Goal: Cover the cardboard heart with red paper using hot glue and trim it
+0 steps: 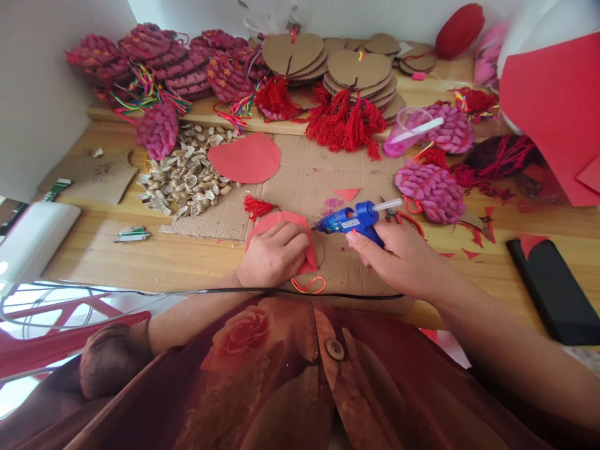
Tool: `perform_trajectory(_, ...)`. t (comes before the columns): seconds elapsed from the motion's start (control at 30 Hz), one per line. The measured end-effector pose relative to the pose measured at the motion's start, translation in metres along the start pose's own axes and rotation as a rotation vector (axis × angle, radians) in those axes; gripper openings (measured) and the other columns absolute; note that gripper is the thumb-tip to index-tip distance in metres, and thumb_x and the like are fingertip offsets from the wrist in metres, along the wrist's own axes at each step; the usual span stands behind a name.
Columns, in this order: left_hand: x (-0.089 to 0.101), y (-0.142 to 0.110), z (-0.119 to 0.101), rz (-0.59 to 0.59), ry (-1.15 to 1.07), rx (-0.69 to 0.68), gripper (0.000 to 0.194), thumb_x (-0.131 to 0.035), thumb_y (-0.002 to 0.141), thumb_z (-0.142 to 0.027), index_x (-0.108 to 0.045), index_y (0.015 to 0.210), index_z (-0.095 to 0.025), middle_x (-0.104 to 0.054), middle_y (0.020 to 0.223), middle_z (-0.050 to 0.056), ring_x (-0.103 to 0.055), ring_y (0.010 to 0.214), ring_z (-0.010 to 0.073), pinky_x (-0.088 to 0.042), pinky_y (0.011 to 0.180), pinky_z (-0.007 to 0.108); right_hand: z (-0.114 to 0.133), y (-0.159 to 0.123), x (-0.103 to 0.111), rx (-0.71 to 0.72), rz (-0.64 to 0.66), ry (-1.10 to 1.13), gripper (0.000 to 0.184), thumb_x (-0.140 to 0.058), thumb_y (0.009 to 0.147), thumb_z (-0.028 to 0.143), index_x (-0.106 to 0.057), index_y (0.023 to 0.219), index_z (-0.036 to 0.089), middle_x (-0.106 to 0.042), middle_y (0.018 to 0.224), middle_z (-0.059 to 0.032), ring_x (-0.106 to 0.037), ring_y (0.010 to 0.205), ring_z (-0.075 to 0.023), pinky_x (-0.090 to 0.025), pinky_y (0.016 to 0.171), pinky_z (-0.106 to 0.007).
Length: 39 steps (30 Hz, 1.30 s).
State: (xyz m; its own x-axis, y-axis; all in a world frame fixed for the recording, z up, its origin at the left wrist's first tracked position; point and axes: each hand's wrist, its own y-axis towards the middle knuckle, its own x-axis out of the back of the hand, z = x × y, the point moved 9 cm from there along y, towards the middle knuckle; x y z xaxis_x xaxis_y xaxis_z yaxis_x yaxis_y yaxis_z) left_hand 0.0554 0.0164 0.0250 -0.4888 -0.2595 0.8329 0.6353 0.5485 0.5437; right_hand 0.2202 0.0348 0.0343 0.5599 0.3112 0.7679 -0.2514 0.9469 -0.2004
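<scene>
Cardboard (304,181) lies on wood (103,253) beneath 2 hands (396,255) and a glue gun (347,222).

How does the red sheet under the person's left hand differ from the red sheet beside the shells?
The held sheet is pressed down by the left hand, while the far sheet lies untouched beside the shells. The held sheet's right edge looks bent, whereas the far sheet looks fairly flat. The held sheet has the blue glue gun close by; the far sheet lies farther from it. Both are red with partly rounded outlines.
</scene>
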Motion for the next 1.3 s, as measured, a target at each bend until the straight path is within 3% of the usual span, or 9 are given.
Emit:
perform_trajectory(0.43,-0.003,-0.001,0.011,-0.026,-0.048,0.149,0.012,-0.057,0.088,-0.011,-0.066,0.088,-0.017,-0.072,0.09,0.006,-0.066,0.084,0.0183,-0.056,0.073,0.03,0.001,0.001,0.0,-0.001,-0.008,-0.052,0.045,-0.043,0.099,0.054,-0.046,0.066,0.024,-0.06,0.062,-0.0032,-0.052,0.06,-0.0184,-0.032,0.06,-0.034)
perform_trajectory(1.3,-0.001,0.0,0.008,-0.037,-0.019,0.142,0.015,-0.055,0.094,-0.014,-0.068,0.092,-0.018,-0.073,0.094,0.005,-0.066,0.087,0.0186,-0.054,0.073,0.03,0.006,-0.012,0.003,0.052,-0.02,-0.181,0.043,-0.041,0.1,0.052,-0.042,0.066,0.025,-0.054,0.061,-0.0037,-0.047,0.06,-0.0192,-0.027,0.06,-0.035)
